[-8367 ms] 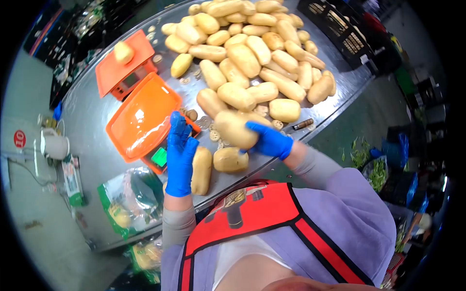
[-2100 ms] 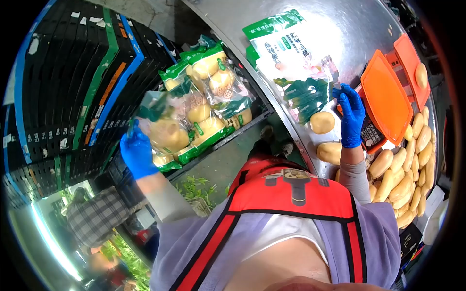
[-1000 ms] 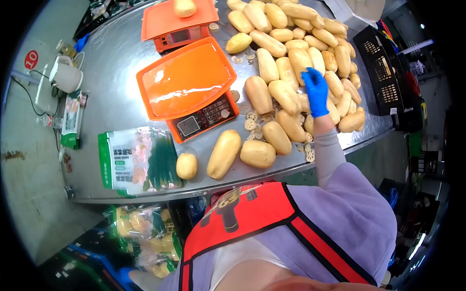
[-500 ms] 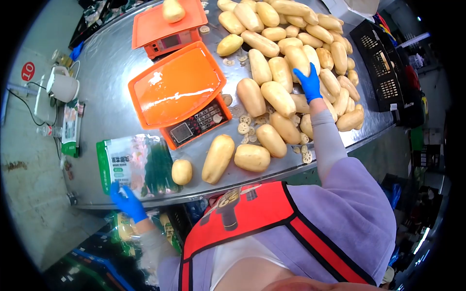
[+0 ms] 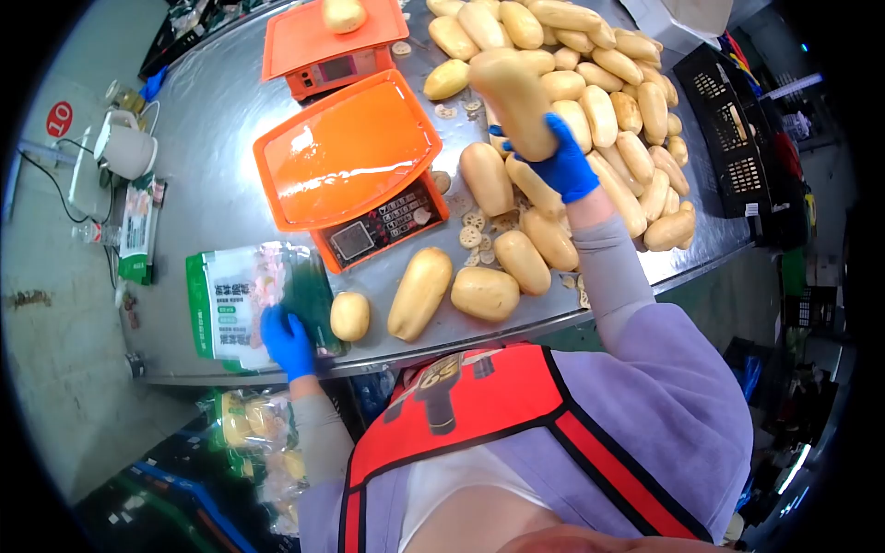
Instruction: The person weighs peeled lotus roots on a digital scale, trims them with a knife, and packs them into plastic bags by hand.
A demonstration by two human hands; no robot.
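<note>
A thick, pale lotus root (image 5: 513, 103) is raised above the pile, with my right hand (image 5: 564, 164) in a blue glove wrapped round its lower end. My left hand (image 5: 288, 343), also blue-gloved, lies on the near edge of a stack of printed plastic bags (image 5: 238, 300); its fingers look spread. Just right of the bags are a short lotus root piece (image 5: 350, 316) and a longer lotus root (image 5: 420, 293). An orange scale (image 5: 346, 152) with a tray on top stands between the bags and the pile.
A lotus root pile (image 5: 636, 152) covers the table's right side. Cut slices (image 5: 471, 230) are scattered beside it. Behind is a second orange scale (image 5: 304, 46) bearing one piece (image 5: 343, 15). A black crate (image 5: 728, 138) stands right, a white kettle (image 5: 127, 147) left.
My right hand has lifted a lotus root off the pile and moved it left. My left hand has moved right and up, from the bags' left corner onto their near edge.
</note>
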